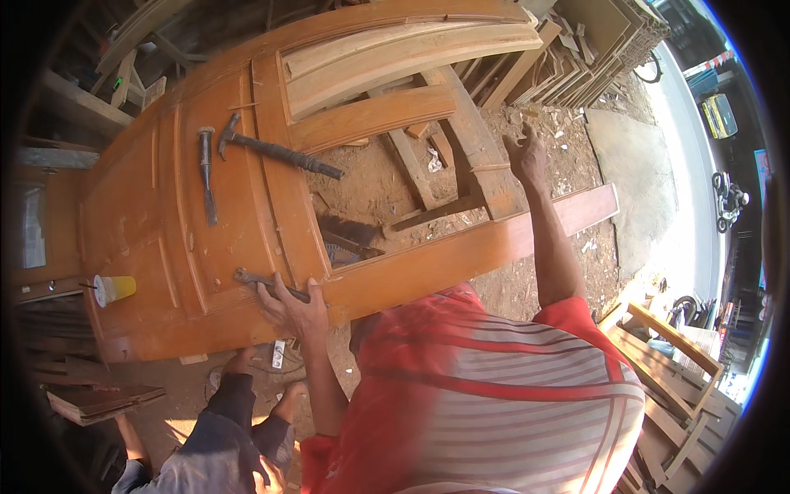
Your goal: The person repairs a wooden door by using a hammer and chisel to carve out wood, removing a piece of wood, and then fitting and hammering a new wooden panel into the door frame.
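"One pair of pincers (247,278) lies on the brown door (136,222), close to its near edge. Does the left hand (300,317) have it?"

"Its fingers bend over the handles, touching them. Whether that grip is closed on the tool I cannot tell; the palm side is hidden."

"How much room around it?"

"Toward the left end, bare panel up to the yellow cup (122,287). Toward the far edge, the hammer (280,154) and the chisel (206,171) lie near each other, well apart from the hand, the hammer's handle overhanging the inner edge of the panelled part."

"And rightward?"

"There the frame is open, with ground (354,185) showing below. A brown board (374,119) juts partway across and pale boards (411,62) run along the far side. The near rail (436,276) carries on to a free end."

"Where's the right hand (527,155)?"

"Beyond that rail, just beside a timber support (481,152), the forearm crossing above the rail short of its free end. The fingers look curled; how far that grip is open, or whether it has hold of anything, I cannot tell."

"What lies outside the door's edges?"

"A co-worker (218,449) in dark clothes, off the near edge toward the left, and stacked boards (568,62) past the far right corner."
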Motion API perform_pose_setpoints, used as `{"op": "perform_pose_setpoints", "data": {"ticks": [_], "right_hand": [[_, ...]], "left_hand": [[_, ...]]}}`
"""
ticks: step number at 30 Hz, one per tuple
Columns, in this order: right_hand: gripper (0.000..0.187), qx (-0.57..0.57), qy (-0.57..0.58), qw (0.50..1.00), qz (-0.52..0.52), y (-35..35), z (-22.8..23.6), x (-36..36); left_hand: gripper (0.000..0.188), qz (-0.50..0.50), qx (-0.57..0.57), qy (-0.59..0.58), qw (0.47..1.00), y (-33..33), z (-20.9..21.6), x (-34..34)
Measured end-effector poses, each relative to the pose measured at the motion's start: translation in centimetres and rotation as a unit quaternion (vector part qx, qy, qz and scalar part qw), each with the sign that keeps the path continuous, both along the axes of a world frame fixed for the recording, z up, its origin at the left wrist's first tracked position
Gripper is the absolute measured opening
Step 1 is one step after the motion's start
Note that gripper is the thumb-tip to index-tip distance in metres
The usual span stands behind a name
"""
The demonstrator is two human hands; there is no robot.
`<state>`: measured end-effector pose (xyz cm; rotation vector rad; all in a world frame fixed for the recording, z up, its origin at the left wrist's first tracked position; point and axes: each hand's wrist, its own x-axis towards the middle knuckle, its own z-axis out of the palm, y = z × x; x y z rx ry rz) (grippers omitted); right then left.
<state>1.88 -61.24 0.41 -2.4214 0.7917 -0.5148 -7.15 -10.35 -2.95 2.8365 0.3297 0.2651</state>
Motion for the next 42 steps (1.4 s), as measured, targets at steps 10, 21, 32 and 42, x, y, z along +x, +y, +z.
{"op": "perform_pose_setpoints", "data": {"ticks": [10, 21, 32, 42], "right_hand": [[0.023, -0.081, 0.134, 0.93, 0.332, -3.8, -12.2, -4.5], [0.055, 0.012, -0.071, 0.988, -0.134, -14.6, -2.4, -4.0], [0.051, 0.158, -0.023, 0.987, 0.0, 1.7, -2.8, -7.2], [0.037, 0.192, 0.095, 0.944, 0.25, 26.5, -1.8, -7.8]], "left_hand": [[0.061, -0.004, -0.072, -0.027, 0.997, -0.1, -1.3, 1.0], [0.057, 0.0, -0.087, -0.04, 0.995, -0.2, -1.1, 0.6], [0.064, -0.002, -0.136, -0.068, 0.988, 2.8, -1.4, 4.2], [0.035, -0.038, -0.191, -0.114, 0.974, 8.9, -1.6, 7.2]]}}
